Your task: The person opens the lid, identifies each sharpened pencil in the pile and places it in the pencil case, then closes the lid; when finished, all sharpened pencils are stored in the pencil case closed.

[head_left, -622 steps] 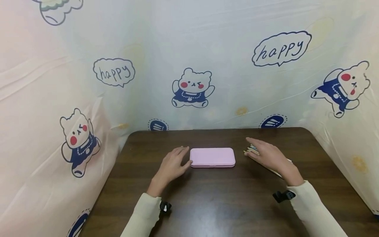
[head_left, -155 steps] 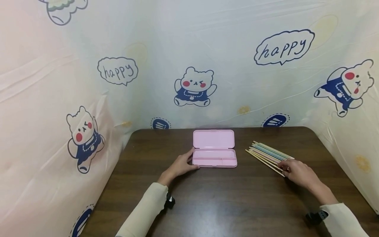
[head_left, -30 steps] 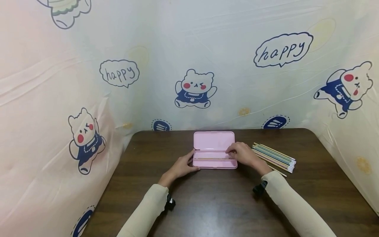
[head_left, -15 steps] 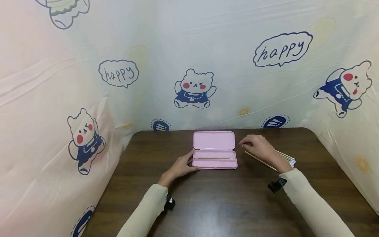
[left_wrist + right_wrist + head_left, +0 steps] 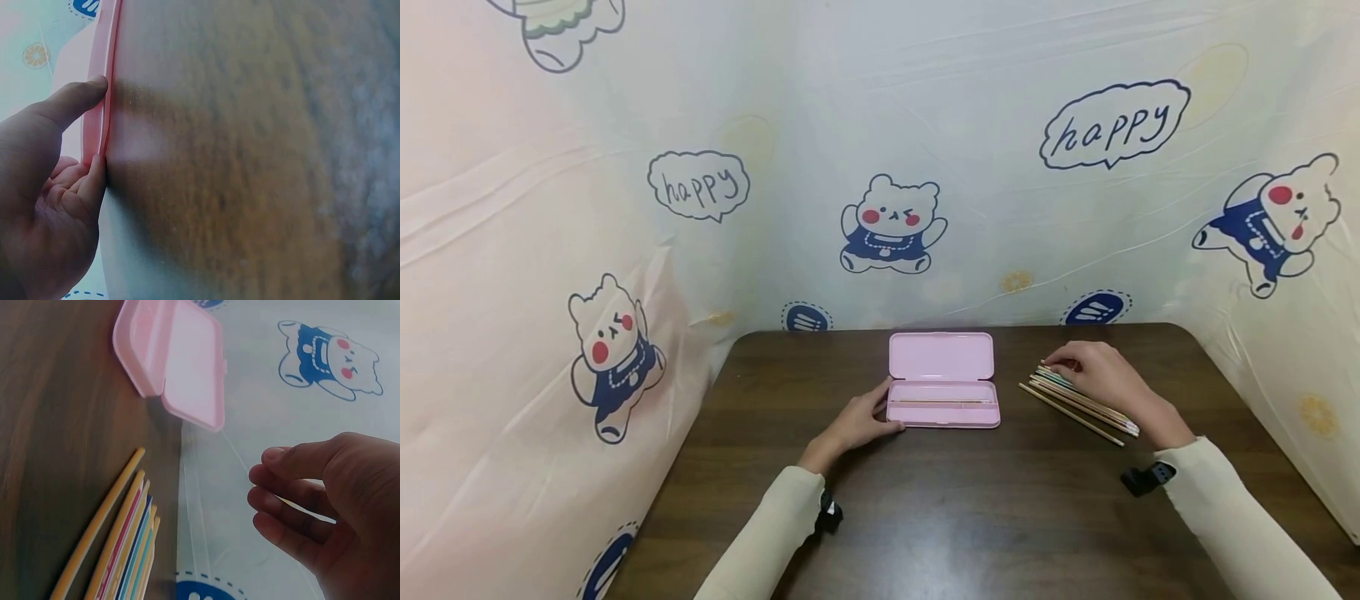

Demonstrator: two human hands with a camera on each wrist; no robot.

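A pink pencil case [image 5: 942, 423] lies open on the table, its lid [image 5: 942, 356] tipped back. One thin pencil [image 5: 934, 402] lies lengthwise inside it. My left hand [image 5: 853, 421] holds the case's left end between thumb and fingers; in the left wrist view, the thumb touches the case's edge [image 5: 106, 122]. To the right, several striped pencils [image 5: 1084, 406] lie side by side at a slant, partly covered by my right hand [image 5: 1101, 379] above them. That hand's fingers are loosely curled with nothing between them in the right wrist view. A single pencil [image 5: 1070, 414] lies slightly apart, nearer me.
The dark wooden table [image 5: 925, 517] reaches back to a pale printed curtain [image 5: 775, 208], which also hangs along both sides. A small black camera is strapped to each wrist.
The case has gone from closed to open, and a pencil now lies in it. During the last second my right hand moved from the case rightward to above the pencils; my left hand stayed.
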